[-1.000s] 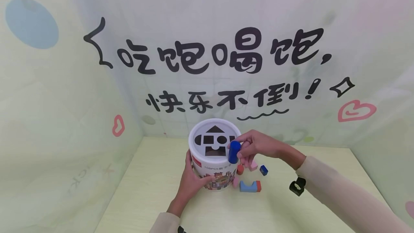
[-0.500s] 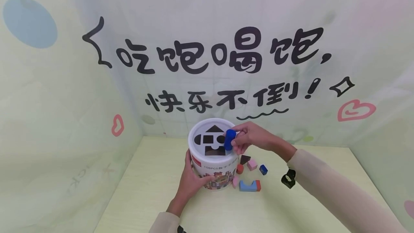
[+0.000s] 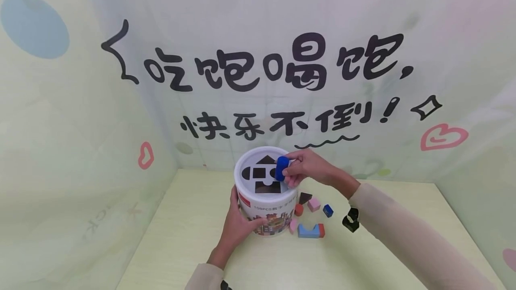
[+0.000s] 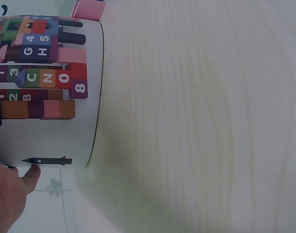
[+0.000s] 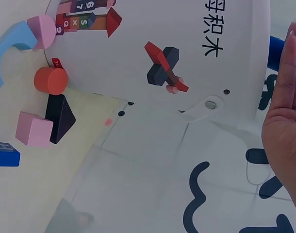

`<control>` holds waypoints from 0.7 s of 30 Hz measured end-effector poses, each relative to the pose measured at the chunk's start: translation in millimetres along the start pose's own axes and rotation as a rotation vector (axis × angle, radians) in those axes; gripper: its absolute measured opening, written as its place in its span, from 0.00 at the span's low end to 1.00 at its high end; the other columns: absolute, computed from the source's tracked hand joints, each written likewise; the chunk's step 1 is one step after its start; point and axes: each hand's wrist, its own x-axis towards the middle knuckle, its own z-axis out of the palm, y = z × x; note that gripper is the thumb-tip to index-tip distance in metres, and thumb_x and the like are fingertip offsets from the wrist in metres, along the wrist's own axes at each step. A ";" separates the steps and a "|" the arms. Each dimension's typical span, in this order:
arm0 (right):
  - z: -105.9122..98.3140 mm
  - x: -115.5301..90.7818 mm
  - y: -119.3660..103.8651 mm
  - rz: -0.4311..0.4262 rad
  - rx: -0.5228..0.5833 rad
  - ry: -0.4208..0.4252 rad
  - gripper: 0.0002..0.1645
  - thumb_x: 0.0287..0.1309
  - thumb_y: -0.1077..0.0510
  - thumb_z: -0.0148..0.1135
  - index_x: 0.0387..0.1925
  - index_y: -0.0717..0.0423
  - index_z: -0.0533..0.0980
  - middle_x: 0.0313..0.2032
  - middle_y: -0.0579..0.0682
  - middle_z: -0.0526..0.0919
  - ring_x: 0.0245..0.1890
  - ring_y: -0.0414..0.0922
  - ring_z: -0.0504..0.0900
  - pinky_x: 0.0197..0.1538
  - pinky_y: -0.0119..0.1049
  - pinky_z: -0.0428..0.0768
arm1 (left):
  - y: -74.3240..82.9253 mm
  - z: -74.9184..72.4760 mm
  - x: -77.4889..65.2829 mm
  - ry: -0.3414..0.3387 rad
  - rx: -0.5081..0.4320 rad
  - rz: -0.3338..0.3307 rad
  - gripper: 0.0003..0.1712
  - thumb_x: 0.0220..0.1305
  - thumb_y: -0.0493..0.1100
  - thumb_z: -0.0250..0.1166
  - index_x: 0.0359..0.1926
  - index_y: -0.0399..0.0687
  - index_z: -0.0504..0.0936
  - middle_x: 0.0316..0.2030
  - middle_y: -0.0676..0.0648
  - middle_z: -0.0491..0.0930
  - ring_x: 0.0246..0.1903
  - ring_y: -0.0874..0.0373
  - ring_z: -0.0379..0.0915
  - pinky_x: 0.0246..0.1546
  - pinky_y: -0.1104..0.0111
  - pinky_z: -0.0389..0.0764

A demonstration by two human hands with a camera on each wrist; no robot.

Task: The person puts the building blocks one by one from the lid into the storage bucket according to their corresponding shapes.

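A white bucket [image 3: 251, 200] with a printed side stands on the table, its lid cut with several shaped holes. My left hand [image 3: 238, 229] grips the bucket's near left side, the thumb lying across the front. In the left wrist view only part of that hand [image 4: 11, 194] shows against the bucket wall. Over the lid's right part, my right hand [image 3: 310, 168] pinches a blue cylinder block [image 3: 281, 169], slightly tilted. The cylinder's lower end covers part of the round hole; whether it has entered cannot be seen. The right wrist view shows just a bit of the cylinder [image 5: 275, 52] behind the fingers.
Right of the bucket lie a black triangular block [image 3: 305, 198], a pink block [image 3: 313, 204], a small blue block [image 3: 328, 210], a red cylinder [image 3: 298, 210], a light blue arch block [image 3: 308, 231], a red block [image 3: 321, 230] and a pink rounded block [image 3: 293, 226]. Printed cloth walls surround the table.
My right hand has carried the blue cylinder left and up, from the bucket's right rim to over the round hole. The left hand has stayed on the bucket.
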 end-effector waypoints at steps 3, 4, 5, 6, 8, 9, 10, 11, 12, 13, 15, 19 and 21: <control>1.4 3.8 1.0 0.002 -0.011 0.017 0.17 0.60 0.60 0.64 0.49 0.64 0.76 0.29 0.58 0.85 0.26 0.47 0.85 0.37 0.43 0.88 | 10.5 -2.6 -1.6 -0.008 0.002 -0.004 0.72 0.39 0.46 0.83 0.76 0.63 0.42 0.67 0.53 0.64 0.66 0.50 0.62 0.65 0.44 0.66; 1.8 5.1 1.4 0.003 -0.016 0.023 0.17 0.60 0.60 0.64 0.49 0.64 0.76 0.29 0.57 0.85 0.26 0.47 0.85 0.37 0.43 0.88 | 11.8 -3.0 -1.7 -0.009 0.004 -0.006 0.72 0.39 0.46 0.83 0.76 0.63 0.42 0.67 0.53 0.64 0.66 0.50 0.62 0.65 0.45 0.66; 2.1 6.5 1.9 0.005 -0.017 0.028 0.17 0.60 0.60 0.64 0.49 0.64 0.76 0.29 0.57 0.85 0.25 0.47 0.85 0.37 0.43 0.88 | 12.5 -3.2 -1.5 -0.011 0.004 -0.008 0.72 0.39 0.45 0.83 0.76 0.62 0.42 0.67 0.53 0.64 0.67 0.50 0.62 0.65 0.46 0.66; 2.5 7.8 2.3 0.007 -0.017 0.033 0.17 0.59 0.60 0.64 0.48 0.64 0.77 0.29 0.57 0.85 0.25 0.47 0.85 0.37 0.42 0.88 | 12.5 -3.3 -1.3 -0.014 0.002 -0.010 0.72 0.39 0.45 0.83 0.76 0.62 0.42 0.67 0.54 0.64 0.67 0.51 0.62 0.65 0.46 0.67; 3.4 9.9 3.2 0.016 -0.008 0.042 0.16 0.59 0.61 0.65 0.48 0.64 0.77 0.29 0.57 0.85 0.25 0.47 0.85 0.36 0.42 0.88 | 12.5 -3.4 -1.3 -0.017 0.001 -0.011 0.71 0.39 0.45 0.83 0.76 0.62 0.42 0.67 0.54 0.64 0.67 0.51 0.62 0.66 0.46 0.66; 3.8 10.7 3.6 0.019 -0.002 0.045 0.16 0.59 0.61 0.65 0.47 0.64 0.77 0.29 0.57 0.85 0.24 0.46 0.85 0.36 0.41 0.88 | 12.4 -3.4 -1.3 -0.019 -0.001 -0.011 0.71 0.40 0.46 0.83 0.76 0.62 0.42 0.67 0.54 0.64 0.67 0.51 0.61 0.66 0.46 0.66; 4.3 11.5 4.2 0.021 0.003 0.050 0.15 0.59 0.62 0.65 0.47 0.64 0.77 0.28 0.57 0.85 0.24 0.46 0.85 0.35 0.41 0.88 | 12.1 -3.3 -1.5 -0.018 -0.001 -0.013 0.72 0.40 0.46 0.83 0.76 0.62 0.41 0.67 0.54 0.63 0.67 0.51 0.61 0.67 0.46 0.65; 5.0 12.3 4.4 0.023 0.006 0.055 0.15 0.59 0.62 0.65 0.47 0.64 0.77 0.28 0.57 0.85 0.24 0.46 0.84 0.35 0.41 0.88 | 11.2 -3.2 -1.3 -0.018 0.002 -0.011 0.72 0.40 0.46 0.83 0.76 0.62 0.41 0.67 0.54 0.63 0.67 0.51 0.61 0.67 0.45 0.65; 5.5 13.0 4.7 0.025 0.013 0.058 0.15 0.59 0.62 0.65 0.47 0.64 0.77 0.28 0.57 0.85 0.24 0.46 0.84 0.35 0.41 0.88 | 6.8 -2.5 -0.6 -0.013 0.001 -0.006 0.72 0.39 0.47 0.83 0.76 0.63 0.41 0.67 0.54 0.63 0.67 0.51 0.61 0.67 0.45 0.64; 6.0 13.6 5.1 0.027 0.018 0.060 0.15 0.58 0.63 0.65 0.47 0.64 0.77 0.28 0.56 0.85 0.24 0.45 0.84 0.35 0.41 0.88 | 1.8 -1.8 0.1 -0.010 0.005 -0.006 0.72 0.39 0.48 0.83 0.76 0.65 0.41 0.67 0.55 0.63 0.67 0.52 0.61 0.67 0.45 0.64; 6.6 15.0 5.9 0.029 0.024 0.061 0.16 0.58 0.63 0.65 0.48 0.65 0.77 0.28 0.56 0.85 0.23 0.46 0.84 0.35 0.41 0.88 | -8.7 -0.4 1.7 -0.004 0.012 -0.010 0.73 0.37 0.50 0.83 0.76 0.69 0.41 0.68 0.57 0.63 0.67 0.55 0.61 0.66 0.46 0.65; 5.8 15.8 7.4 0.039 0.012 0.070 0.23 0.58 0.62 0.65 0.56 0.63 0.75 0.29 0.57 0.86 0.25 0.47 0.85 0.36 0.42 0.88 | -27.1 1.4 4.4 -0.001 0.012 -0.001 0.74 0.35 0.54 0.84 0.75 0.73 0.41 0.67 0.61 0.63 0.67 0.57 0.61 0.66 0.47 0.66; 4.5 15.1 7.9 0.043 -0.004 0.082 0.27 0.58 0.61 0.65 0.60 0.61 0.73 0.30 0.58 0.86 0.26 0.48 0.85 0.37 0.43 0.88 | -28.4 1.3 4.5 -0.005 0.006 0.005 0.74 0.35 0.55 0.83 0.75 0.73 0.41 0.67 0.60 0.63 0.67 0.56 0.61 0.66 0.46 0.66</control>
